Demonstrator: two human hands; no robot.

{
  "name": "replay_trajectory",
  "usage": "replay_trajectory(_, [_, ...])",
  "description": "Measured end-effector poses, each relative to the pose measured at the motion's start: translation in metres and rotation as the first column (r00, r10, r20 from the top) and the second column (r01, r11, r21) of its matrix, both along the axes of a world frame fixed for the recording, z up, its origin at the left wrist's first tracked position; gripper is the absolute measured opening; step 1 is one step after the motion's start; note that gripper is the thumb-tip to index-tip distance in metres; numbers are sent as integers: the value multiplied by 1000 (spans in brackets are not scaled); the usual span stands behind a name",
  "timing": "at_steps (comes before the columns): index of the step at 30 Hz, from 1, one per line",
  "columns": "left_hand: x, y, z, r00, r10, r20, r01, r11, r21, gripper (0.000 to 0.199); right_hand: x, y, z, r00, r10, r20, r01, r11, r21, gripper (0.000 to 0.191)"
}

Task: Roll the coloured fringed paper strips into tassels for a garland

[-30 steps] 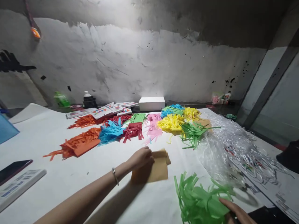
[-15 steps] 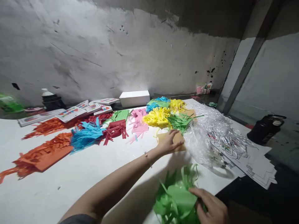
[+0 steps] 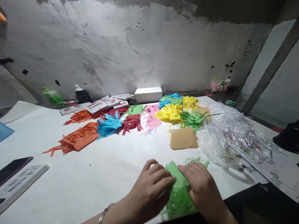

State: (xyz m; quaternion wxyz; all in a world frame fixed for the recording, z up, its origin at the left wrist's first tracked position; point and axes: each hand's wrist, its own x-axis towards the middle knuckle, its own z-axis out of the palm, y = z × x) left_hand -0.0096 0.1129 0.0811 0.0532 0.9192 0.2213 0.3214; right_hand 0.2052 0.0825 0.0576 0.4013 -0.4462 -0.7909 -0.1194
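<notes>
Green fringed tissue paper (image 3: 179,194) is between my two hands at the front edge of the white tabletop, its lower part blurred. My left hand (image 3: 151,183), with a bracelet at the wrist, curls its fingers at the paper's left edge. On the opposite side, my right hand (image 3: 202,182) grips the paper with thumb and fingers, and a few strips stick out behind it. Just beyond lies a flat brown paper piece (image 3: 184,138), untouched. Behind that are a darker green fringed bundle (image 3: 193,119) and a yellow fringed bundle (image 3: 170,113).
Orange (image 3: 81,137), blue (image 3: 109,124), dark red (image 3: 132,123) and pink (image 3: 152,115) fringed papers lie left of centre. A white box (image 3: 148,95) stands by the wall. Clear plastic (image 3: 215,144) and a pile of white cords (image 3: 243,127) are on the right; a phone (image 3: 15,169) lies left.
My left hand has left the brown paper piece and come back to the green fringed paper beside my right hand. The view has turned left.
</notes>
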Motion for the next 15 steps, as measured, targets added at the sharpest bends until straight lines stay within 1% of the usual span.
replay_trajectory(1, [-7, -4, 0, 1000, -21, 20, 24, 993, -120, 33, -1, 1, -1, 1000, 21, 22, -21, 999, 25, 50])
replay_trajectory(2, [-13, -8, 0, 998, -5, 68, 21, 970, -240, 42, -1, 3, -1, 998, 50, 46, -53, 996, 69, 51])
replay_trajectory(3, [-18, -9, -2, 990, 51, 132, -1, 935, -355, 53, -1, 3, -2, 994, 87, 67, -95, 988, 121, 51])
replay_trajectory(4, [-20, -7, -4, 971, 137, 197, -30, 885, -465, 62, -1, 3, -3, 988, 130, 83, -142, 975, 169, 51])
replay_trajectory(5, [-21, -4, -6, 943, 224, 245, -37, 806, -591, 64, -1, 3, -3, 980, 174, 94, -190, 961, 199, 50])
replay_trajectory(6, [-20, 1, -8, 921, 285, 266, -7, 695, -719, 61, -1, 3, -5, 972, 212, 99, -229, 949, 215, 49])
replay_trajectory(7, [-19, 6, -10, 909, 314, 274, 54, 563, -825, 56, 0, 3, -7, 967, 235, 95, -251, 943, 221, 48])
replay_trajectory(8, [-18, 11, -10, 906, 319, 280, 126, 428, -895, 52, 1, 3, -9, 967, 242, 85, -255, 941, 221, 48])
replay_trajectory(9, [-17, 15, -10, 902, 314, 296, 196, 315, -929, 53, 3, 4, -12, 968, 239, 78, -251, 943, 219, 49])
replay_trajectory(10, [-16, 18, -10, 892, 315, 325, 255, 243, -936, 57, 5, 6, -15, 968, 239, 79, -250, 943, 221, 51])
replay_trajectory(11, [-15, 19, -9, 875, 328, 357, 300, 213, -930, 62, 7, 8, -18, 968, 240, 79, -252, 941, 228, 53])
replay_trajectory(12, [-15, 19, -7, 852, 352, 388, 330, 215, -919, 67, 8, 10, -22, 967, 244, 79, -255, 937, 237, 54])
replay_trajectory(13, [-14, 16, -6, 825, 383, 416, 364, 203, -909, 70, 8, 13, -25, 965, 250, 79, -262, 934, 244, 56])
replay_trajectory(14, [-13, 13, -6, 801, 410, 436, 404, 167, -899, 72, 8, 16, -28, 964, 255, 80, -267, 931, 249, 58])
replay_trajectory(15, [-12, 9, -6, 786, 421, 452, 454, 103, -885, 73, 7, 19, -31, 965, 252, 77, -263, 931, 252, 59])
